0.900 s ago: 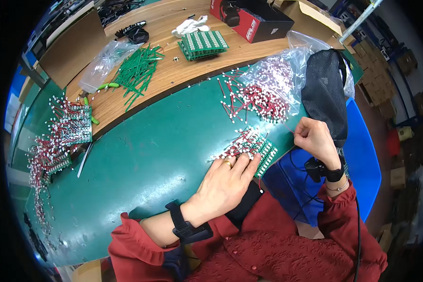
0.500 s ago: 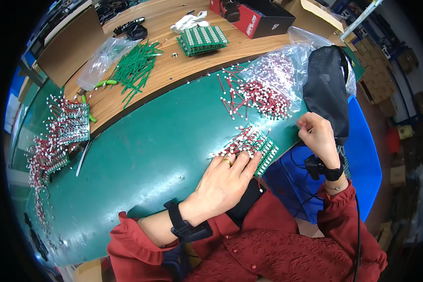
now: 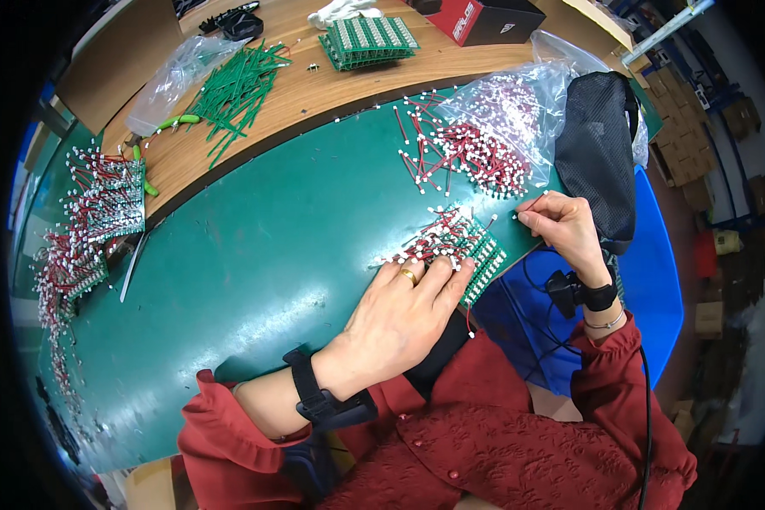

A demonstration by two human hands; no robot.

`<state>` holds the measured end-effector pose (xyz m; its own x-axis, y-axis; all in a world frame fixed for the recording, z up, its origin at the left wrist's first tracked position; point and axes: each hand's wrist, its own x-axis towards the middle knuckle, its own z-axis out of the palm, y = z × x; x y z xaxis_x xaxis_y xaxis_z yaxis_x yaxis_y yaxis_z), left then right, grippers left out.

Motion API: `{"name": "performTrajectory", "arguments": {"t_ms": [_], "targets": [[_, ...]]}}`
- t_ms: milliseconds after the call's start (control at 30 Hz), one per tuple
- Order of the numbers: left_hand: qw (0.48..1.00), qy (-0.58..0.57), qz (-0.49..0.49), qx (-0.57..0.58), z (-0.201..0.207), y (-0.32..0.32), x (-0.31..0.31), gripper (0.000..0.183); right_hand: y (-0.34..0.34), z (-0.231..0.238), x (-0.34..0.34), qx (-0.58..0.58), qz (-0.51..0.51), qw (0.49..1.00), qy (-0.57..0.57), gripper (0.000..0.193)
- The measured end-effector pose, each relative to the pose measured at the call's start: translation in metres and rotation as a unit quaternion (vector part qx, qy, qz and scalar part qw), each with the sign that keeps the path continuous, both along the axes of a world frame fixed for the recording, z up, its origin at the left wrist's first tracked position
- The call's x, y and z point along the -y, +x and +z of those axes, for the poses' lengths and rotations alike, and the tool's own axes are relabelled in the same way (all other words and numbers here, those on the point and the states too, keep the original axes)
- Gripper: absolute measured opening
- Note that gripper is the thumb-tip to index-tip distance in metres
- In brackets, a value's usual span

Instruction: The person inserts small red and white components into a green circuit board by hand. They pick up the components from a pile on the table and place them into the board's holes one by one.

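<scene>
A green circuit board panel [image 3: 486, 265] lies near the table's front edge, with rows of white sockets. Red wires with white plugs [image 3: 438, 238] crowd its left part. My left hand [image 3: 408, 310] bends over that wired part and holds the board, its fingertips pressing among the wires; what is under the palm is hidden. Just right of the board, raised a little, my right hand [image 3: 561, 228] pinches a short red connector wire [image 3: 533, 202] between thumb and fingers. Beyond the board, a heap of loose red connector wires [image 3: 484, 161] spills from a clear plastic bag [image 3: 518, 102].
Wired boards [image 3: 115, 200] stand at the left edge near a thin metal strip [image 3: 133, 268]. Green cable ties [image 3: 242, 93], green-handled pliers [image 3: 149, 178] and stacked boards [image 3: 367, 42] lie on the wooden shelf. At right are a black mesh bag [image 3: 599, 157] and blue bin [image 3: 654, 280].
My right hand has moved slightly left and up toward the board, with the red wire in its pinch now plainer. My left hand stays on the board. The view has shifted a little.
</scene>
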<state>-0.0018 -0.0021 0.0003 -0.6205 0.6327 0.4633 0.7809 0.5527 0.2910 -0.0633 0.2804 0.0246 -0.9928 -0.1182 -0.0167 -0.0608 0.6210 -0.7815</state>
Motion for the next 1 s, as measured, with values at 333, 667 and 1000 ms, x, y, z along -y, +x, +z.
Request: {"name": "performTrajectory", "arguments": {"t_ms": [333, 667, 1000], "targets": [[1.0, -0.026, 0.005, 0.016, 0.001, 0.0, 0.0, 0.061, 0.013, 0.006, 0.016, 0.012, 0.001, 0.998, -0.067, 0.007], [0.995, -0.076, 0.028, 0.059, 0.011, 0.001, -0.012, 0.08, 0.028, 0.001, 0.039, -0.078, 0.103, 0.989, -0.074, 0.01], [0.997, -0.065, 0.022, 0.045, 0.004, 0.002, -0.009, 0.076, 0.023, -0.001, 0.043, -0.156, 0.147, 0.977, -0.009, 0.007]]}}
